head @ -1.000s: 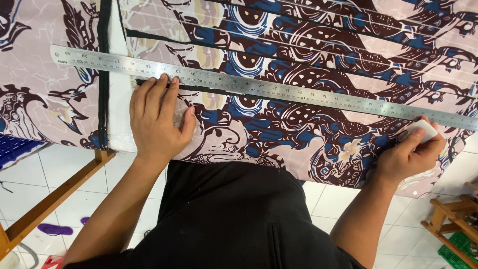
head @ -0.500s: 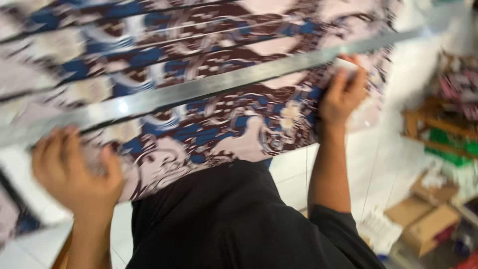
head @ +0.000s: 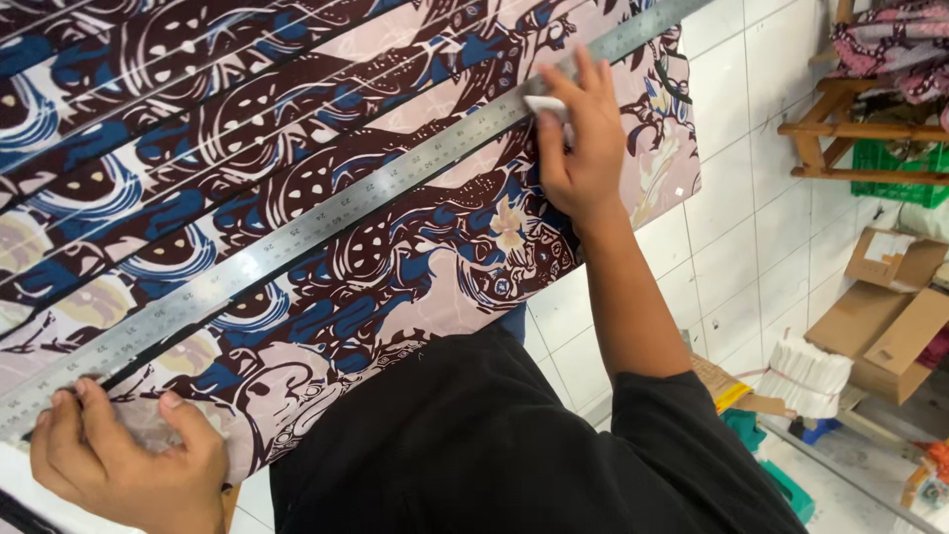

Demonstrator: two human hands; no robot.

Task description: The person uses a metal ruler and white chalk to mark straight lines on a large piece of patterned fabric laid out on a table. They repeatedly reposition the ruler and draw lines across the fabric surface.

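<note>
A long steel ruler (head: 326,220) lies slantwise across patterned cloth (head: 297,129) in brown, blue and pale pink. My left hand (head: 124,460) presses flat on the cloth at the ruler's near left end, fingertips touching its edge. My right hand (head: 581,138) is shut on a small white chalk piece (head: 547,105) held against the ruler's lower edge near its far right end. Thin pale lines run parallel across the cloth above the ruler.
White floor tiles (head: 751,247) lie to the right. A wooden rack (head: 850,129) with a green crate (head: 895,168) stands at upper right. Cardboard boxes (head: 895,316) and a white stack of bundled material (head: 806,376) sit on the floor below.
The view has swung right, so the ruler now runs slantwise. My right hand with the chalk sits against the ruler's edge near its right end. My left hand stays pressing the left end.
</note>
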